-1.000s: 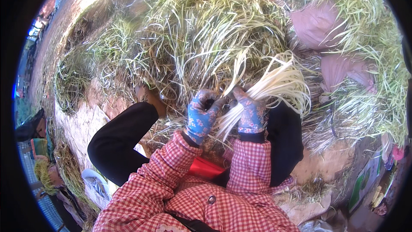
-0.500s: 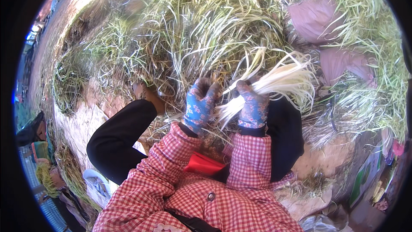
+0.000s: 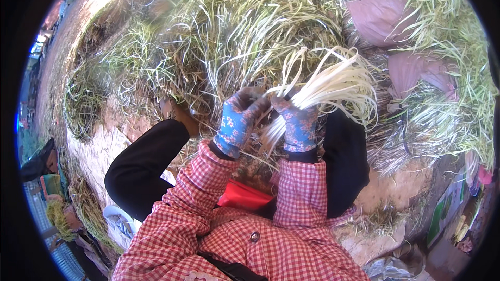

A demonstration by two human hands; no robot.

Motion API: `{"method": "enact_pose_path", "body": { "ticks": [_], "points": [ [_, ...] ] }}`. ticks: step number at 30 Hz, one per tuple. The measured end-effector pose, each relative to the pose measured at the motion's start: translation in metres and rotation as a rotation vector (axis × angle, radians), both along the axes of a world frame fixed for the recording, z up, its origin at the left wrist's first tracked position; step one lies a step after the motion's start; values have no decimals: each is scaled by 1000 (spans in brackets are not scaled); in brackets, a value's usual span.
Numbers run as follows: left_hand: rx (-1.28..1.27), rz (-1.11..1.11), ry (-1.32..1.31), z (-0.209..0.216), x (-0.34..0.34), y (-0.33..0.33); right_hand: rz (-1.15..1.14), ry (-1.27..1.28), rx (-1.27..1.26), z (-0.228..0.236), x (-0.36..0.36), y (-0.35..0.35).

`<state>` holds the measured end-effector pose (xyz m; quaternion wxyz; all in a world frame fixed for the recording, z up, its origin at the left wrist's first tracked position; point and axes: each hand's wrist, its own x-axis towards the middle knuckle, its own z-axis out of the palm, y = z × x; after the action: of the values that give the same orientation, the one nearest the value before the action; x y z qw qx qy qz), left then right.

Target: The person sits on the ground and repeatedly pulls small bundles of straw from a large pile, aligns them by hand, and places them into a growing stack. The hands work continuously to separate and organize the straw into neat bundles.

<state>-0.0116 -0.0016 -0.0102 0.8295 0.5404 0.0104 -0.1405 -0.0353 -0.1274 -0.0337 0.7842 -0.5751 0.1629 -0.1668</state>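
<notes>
Both gloved hands — left (image 3: 238, 123), right (image 3: 298, 125) — clench the stalks (image 3: 333, 84): light, limp, bruisable; best gripped near the pale bases.

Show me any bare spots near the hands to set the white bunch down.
Free: pale bare ground left of the left knee, and a tan patch right of the right knee. Crowded: the grass pile ahead of both hands, left hand and right hand on the white bunch, and loose grass at right.

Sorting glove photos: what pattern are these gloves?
Blue with small pink flowers, both gloves, clearest in the head view.
</notes>
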Motion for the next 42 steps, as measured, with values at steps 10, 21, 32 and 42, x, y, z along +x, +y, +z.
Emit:
{"method": "enact_pose_path", "body": {
  "ticks": [10,21,32,42],
  "points": [
    [272,574,47,-61,57,60,-217,94,240,39,-5,-9],
    [1784,201,2,-95,139,202,-374,-298,604,50,-15,-46],
    [662,-402,-94,-4,4,32,-525,-156,554,63,-15,-43],
    [663,368,132,-41,45,121,-573,-161,613,57,-30,-70]
  ]
}}
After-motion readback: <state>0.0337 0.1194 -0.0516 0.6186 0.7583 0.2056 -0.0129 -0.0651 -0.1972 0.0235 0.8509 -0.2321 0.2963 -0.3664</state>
